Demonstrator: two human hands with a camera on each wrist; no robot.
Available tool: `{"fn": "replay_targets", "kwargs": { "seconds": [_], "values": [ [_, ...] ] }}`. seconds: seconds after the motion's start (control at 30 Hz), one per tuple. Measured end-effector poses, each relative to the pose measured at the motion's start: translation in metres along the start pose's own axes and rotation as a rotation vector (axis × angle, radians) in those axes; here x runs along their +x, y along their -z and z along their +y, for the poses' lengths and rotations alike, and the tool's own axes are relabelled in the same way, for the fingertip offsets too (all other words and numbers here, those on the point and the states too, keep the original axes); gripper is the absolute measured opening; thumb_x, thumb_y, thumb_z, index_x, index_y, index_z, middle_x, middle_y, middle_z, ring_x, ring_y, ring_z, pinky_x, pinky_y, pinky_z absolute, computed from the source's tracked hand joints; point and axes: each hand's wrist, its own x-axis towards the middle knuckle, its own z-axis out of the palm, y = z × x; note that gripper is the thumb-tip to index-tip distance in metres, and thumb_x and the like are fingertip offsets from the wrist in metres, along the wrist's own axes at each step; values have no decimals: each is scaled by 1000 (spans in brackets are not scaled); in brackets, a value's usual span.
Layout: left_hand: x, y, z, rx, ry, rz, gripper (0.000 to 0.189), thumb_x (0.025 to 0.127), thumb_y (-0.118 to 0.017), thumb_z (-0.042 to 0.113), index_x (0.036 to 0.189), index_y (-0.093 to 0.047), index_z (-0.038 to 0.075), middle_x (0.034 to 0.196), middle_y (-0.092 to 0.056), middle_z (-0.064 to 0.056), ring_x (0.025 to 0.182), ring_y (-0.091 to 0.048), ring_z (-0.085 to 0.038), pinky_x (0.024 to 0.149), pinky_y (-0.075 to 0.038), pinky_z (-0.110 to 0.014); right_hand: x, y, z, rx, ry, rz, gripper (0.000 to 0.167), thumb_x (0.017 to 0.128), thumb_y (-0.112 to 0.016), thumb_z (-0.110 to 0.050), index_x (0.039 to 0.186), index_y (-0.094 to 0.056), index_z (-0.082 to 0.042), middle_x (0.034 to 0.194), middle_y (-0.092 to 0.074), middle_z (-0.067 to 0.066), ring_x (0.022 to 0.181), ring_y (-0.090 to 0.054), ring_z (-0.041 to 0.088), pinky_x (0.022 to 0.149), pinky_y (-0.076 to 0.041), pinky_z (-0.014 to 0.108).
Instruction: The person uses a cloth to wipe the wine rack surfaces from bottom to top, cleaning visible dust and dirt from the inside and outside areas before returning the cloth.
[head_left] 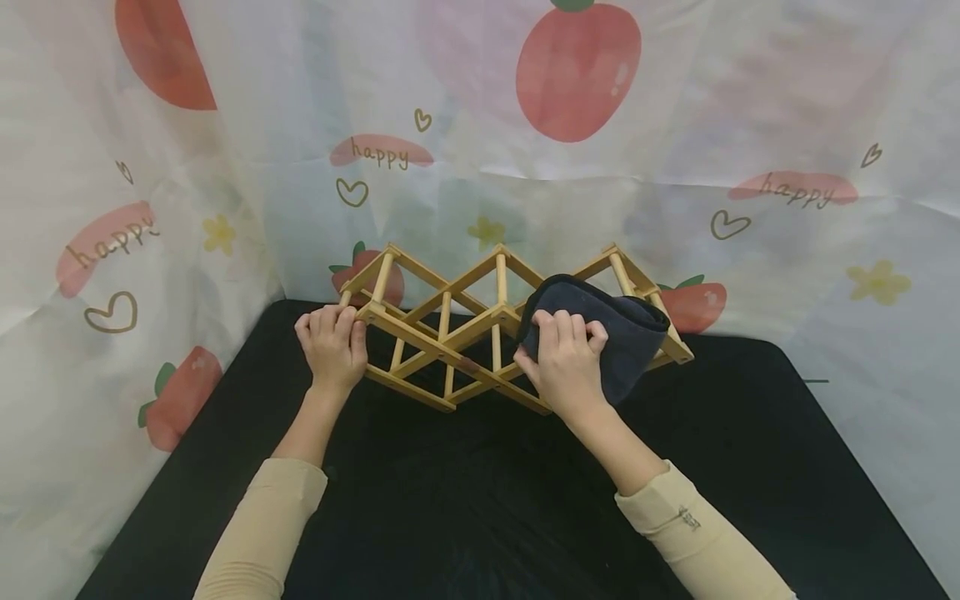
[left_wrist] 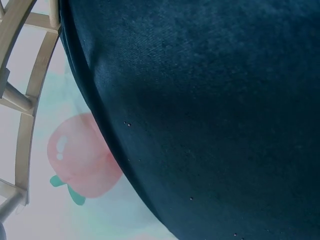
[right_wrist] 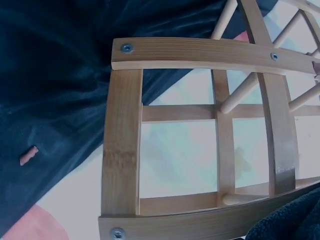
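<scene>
A wooden accordion rack (head_left: 442, 342), made of crossed slats and round dowels, stands opened out at the far side of the table. My left hand (head_left: 332, 348) grips its left end, fingers over the frame. In my right hand (head_left: 567, 358) a folded dark navy cloth (head_left: 633, 333) is pinched against the rack's right part, hiding some of the slats. The right wrist view shows the wooden frame (right_wrist: 122, 145) close up, screw heads at its corners, with the cloth (right_wrist: 290, 220) at lower right. A piece of the rack (left_wrist: 37, 75) edges into the left wrist view.
A black-covered table (head_left: 465, 500) lies under the rack. Just behind it hangs a pale curtain (head_left: 300, 192) printed with fruit, hearts and the word happy, and it closes in both sides as well.
</scene>
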Motion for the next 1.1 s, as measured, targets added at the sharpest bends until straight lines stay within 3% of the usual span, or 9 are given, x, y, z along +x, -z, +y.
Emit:
{"fn": "replay_targets", "kwargs": {
  "seconds": [0.4,0.5,0.7,0.97,1.1],
  "values": [
    [4,-2,5,12,-45,33,41,98,-32,39,83,-51,5,81,-48,-14,75,-43,-33,75,-26,-51,-7,2,6,-40,-42,-47,50,66,-80,-21,101,-51,0,82,-48,16,75,-43,33,78,-21,50],
    [4,-2,6,17,-51,38,41,98,-32,39,83,-50,5,81,-47,-14,74,-43,-33,74,-26,-51,-11,1,9,-54,-30,-20,52,62,-83,-22,98,-53,0,80,-49,15,74,-45,32,78,-23,49],
    [2,-2,7,32,-38,-18,42,99,-31,39,84,-49,5,83,-47,-15,77,-43,-34,76,-27,-51,-20,5,12,-27,-26,50,42,60,-83,-18,87,-56,0,73,-52,14,69,-47,31,79,-24,48],
    [3,-1,8,44,-33,-11,41,98,-31,39,85,-49,4,83,-47,-15,76,-42,-34,76,-27,-51,-36,10,13,45,14,106,38,56,-81,-14,80,-56,0,68,-53,13,63,-47,30,76,-25,49],
    [4,-2,9,44,-31,-11,41,98,-31,39,85,-49,4,82,-47,-15,76,-43,-34,76,-27,-50,-34,5,6,103,54,167,37,55,-79,-12,80,-56,1,67,-52,12,62,-47,29,74,-24,49]
  ]
}}
